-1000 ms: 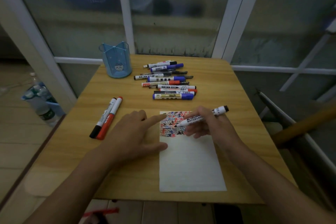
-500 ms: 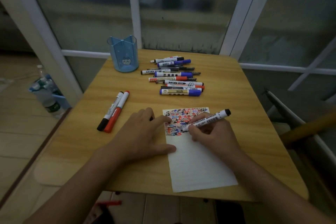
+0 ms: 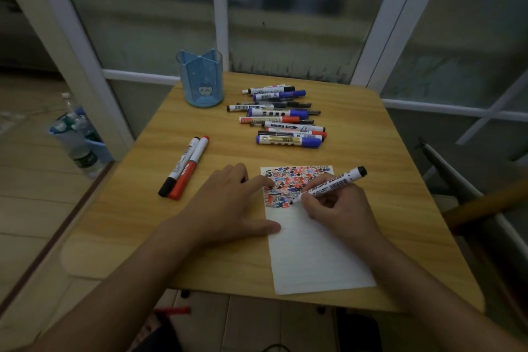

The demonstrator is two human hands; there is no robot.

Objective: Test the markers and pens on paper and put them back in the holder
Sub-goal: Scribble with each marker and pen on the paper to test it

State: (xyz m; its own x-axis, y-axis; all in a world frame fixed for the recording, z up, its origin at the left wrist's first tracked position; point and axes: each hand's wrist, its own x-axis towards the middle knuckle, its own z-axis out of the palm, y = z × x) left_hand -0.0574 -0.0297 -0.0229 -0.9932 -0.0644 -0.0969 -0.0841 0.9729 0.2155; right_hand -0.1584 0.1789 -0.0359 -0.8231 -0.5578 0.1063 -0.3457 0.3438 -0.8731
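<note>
A white sheet of paper (image 3: pixel 311 254) lies on the wooden table, its top covered in red, blue and black scribbles. My right hand (image 3: pixel 340 208) grips a black whiteboard marker (image 3: pixel 331 184) with its tip on the paper at the lower edge of the scribbles. My left hand (image 3: pixel 228 206) lies flat, its fingers pressing the paper's left edge. A black marker (image 3: pixel 178 167) and a red marker (image 3: pixel 190 170) lie side by side to the left. Several markers and pens (image 3: pixel 283 117) lie in a pile at the back. The blue holder (image 3: pixel 200 77) stands at the back left.
The wooden table (image 3: pixel 400 208) stands against a glass partition with white frames. Plastic water bottles (image 3: pixel 75 137) stand on the floor at the left. A chair frame (image 3: pixel 468 188) is at the right.
My right hand has lowered the marker from above the scribbles so its tip touches the paper. The view has shifted, and my left hand stays on the paper's edge.
</note>
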